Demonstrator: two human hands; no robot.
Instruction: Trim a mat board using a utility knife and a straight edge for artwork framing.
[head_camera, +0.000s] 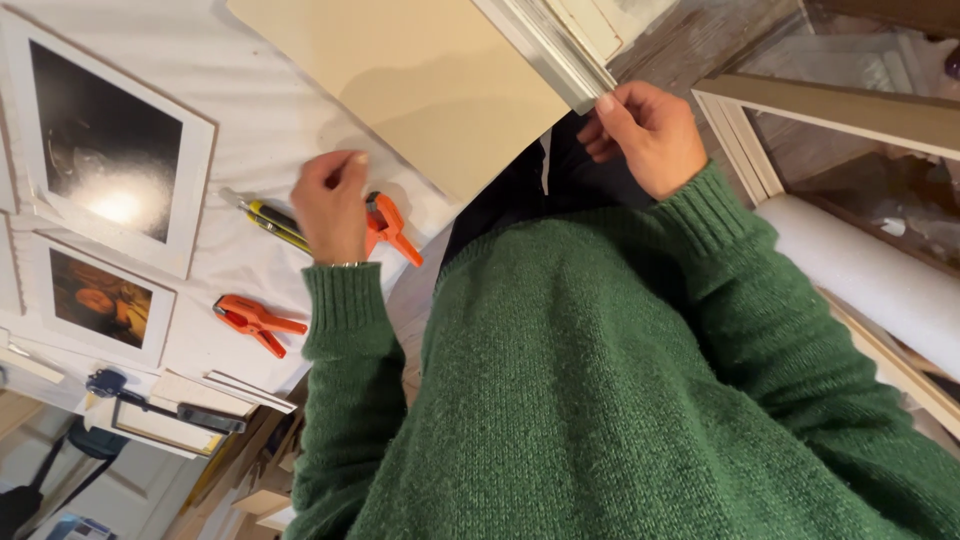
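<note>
Green sleeve (340, 310), hands: R (648, 135) grips frame (545, 45)

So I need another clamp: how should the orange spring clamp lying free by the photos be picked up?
Judging by its pose, take the orange spring clamp by its two splayed handles, which point right, toward the table edge. Come from above, from that side, and squeeze them; its jaws face left.

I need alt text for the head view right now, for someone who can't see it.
A person in a green sweater holds the corner of a pale framed board with the right hand, while the left hand rests on an orange spring clamp beside a yellow utility knife. A second orange clamp and two matted photographs lie on the white table.
</note>
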